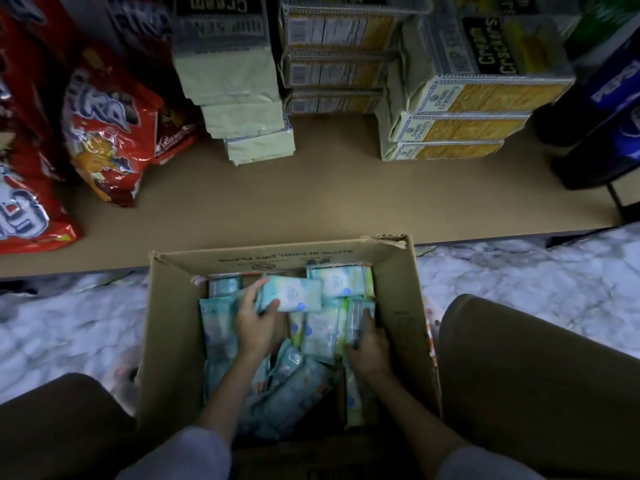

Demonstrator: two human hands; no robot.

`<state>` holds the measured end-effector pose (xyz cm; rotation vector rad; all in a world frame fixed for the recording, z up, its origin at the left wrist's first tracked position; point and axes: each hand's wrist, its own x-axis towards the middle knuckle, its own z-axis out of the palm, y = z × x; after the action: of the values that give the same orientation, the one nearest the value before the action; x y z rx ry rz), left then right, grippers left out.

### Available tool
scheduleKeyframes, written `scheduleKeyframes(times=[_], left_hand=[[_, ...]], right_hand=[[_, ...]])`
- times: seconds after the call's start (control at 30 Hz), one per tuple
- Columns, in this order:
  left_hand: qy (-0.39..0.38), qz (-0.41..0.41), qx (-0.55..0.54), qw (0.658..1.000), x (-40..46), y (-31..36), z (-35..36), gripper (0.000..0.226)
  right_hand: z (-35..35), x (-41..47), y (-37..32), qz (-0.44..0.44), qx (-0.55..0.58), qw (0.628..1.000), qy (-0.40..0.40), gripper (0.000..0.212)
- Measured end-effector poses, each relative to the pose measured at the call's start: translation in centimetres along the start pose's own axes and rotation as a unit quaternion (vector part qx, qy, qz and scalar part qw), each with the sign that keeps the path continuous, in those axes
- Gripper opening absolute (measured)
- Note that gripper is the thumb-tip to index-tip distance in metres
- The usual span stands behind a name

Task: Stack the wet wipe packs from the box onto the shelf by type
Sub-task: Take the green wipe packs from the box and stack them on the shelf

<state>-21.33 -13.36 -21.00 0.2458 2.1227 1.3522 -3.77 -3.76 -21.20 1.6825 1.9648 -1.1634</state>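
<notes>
An open cardboard box (401,306) stands on the floor between my knees, filled with several pale blue and green wet wipe packs. My left hand (258,323) grips a light blue wet wipe pack (294,294) lifted slightly above the others near the box's far side. My right hand (369,344) is down at the right side of the box, fingers curled round an upright pack (358,318). Ahead of the box lies the brown shelf board (329,195), with a bare stretch in its middle.
Red snack bags (104,133) crowd the shelf's left. Stacked cream cracker packs (460,116) and pale packs (249,109) fill the back. Dark Pepsi bottles (602,112) stand at the right. A white marbled floor (536,282) surrounds the box.
</notes>
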Motion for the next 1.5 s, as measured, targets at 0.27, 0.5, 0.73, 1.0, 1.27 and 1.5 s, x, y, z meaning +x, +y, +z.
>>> scheduleKeyframes(times=[0.27, 0.5, 0.73, 1.0, 1.27, 1.5], left_hand=[[0.193, -0.014, -0.050, 0.980, -3.5, 0.3, -6.3, 0.048], [0.134, 0.031, -0.006, 0.990, -4.5, 1.0, -5.3, 0.037], [-0.165, -0.001, 0.142, 0.976, -5.1, -1.8, 2.4, 0.054], [-0.169, 0.031, 0.252, 0.952, -4.2, -2.6, 5.6, 0.075], [-0.161, 0.018, 0.164, 0.973, -4.3, -1.3, 2.3, 0.077], [0.074, 0.014, 0.180, 0.981, -4.9, 0.1, -6.0, 0.070]], right_hand=[[1.1, -3.3, -2.7, -0.032, 0.094, 0.995, 0.028, 0.084], [3.2, -6.2, -4.0, -0.098, 0.112, 0.988, -0.042, 0.096], [1.6, -5.1, 2.9, 0.046, -0.006, 0.999, -0.022, 0.081], [2.8, -3.8, 5.2, 0.042, 0.076, 0.995, -0.053, 0.074], [1.6, -3.9, 4.7, -0.037, 0.089, 0.995, -0.027, 0.070], [-0.7, -3.6, 2.5, -0.076, 0.157, 0.983, 0.055, 0.059]])
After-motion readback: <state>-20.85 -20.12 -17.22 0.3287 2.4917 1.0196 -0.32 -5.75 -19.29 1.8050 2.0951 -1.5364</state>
